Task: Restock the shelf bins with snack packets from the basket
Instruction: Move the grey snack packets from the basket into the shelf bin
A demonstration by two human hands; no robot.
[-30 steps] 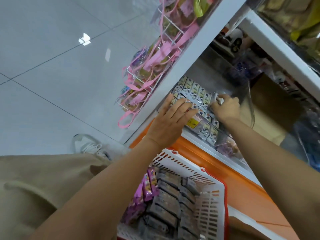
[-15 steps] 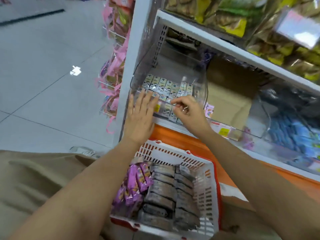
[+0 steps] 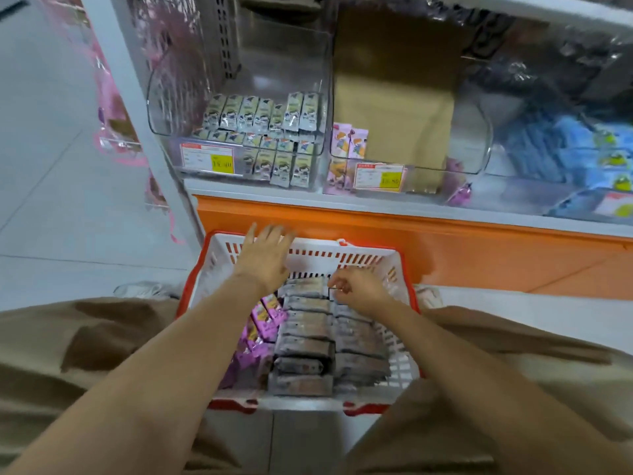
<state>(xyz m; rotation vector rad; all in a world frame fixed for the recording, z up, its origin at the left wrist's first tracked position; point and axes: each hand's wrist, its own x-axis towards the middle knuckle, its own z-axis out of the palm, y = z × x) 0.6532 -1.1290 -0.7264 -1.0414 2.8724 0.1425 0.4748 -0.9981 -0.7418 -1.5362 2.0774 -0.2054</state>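
**Fingers (image 3: 272, 236) spread above the basket, shelf bins part filled**

Fingers of the left hand (image 3: 265, 260) are straight and fanned, holding nothing, and hover over the far rim of the white, red-edged basket (image 3: 349, 257). The right hand (image 3: 359, 289) reaches into the basket, its fingers (image 3: 337, 281) curled down onto the top of the grey packets (image 3: 305, 344). We cannot tell through the blur whether they have hold of one.

The grey packets lie in two rows filling most of the basket, with purple packets (image 3: 263, 317) tucked along its left side. The basket sits between knees in tan cloth (image 3: 68, 354), just in front of the shelf's orange base panel (image 3: 376, 241).

Above it, we see a clear left bin (image 3: 161, 108) holding rows of small pale packets (image 3: 260, 114) printed with a dark cartoon figure; their wording is too small to read. Its price label (image 3: 207, 159) has a yellow patch that appears to read 15.80. The middle bin (image 3: 479, 132) holds a brown cardboard sheet (image 3: 394, 97) and a few pastel packets (image 3: 349, 142) at its left front. The middle label (image 3: 378, 176) carries a similar yellow patch, also seeming to say 15.80. We can read none of the other print on either label. Blue packets (image 3: 548, 149) fill the space further right. Pink hanging goods (image 3: 109, 97) blur past the shelf's left upright, over the tiled floor (image 3: 51, 200).
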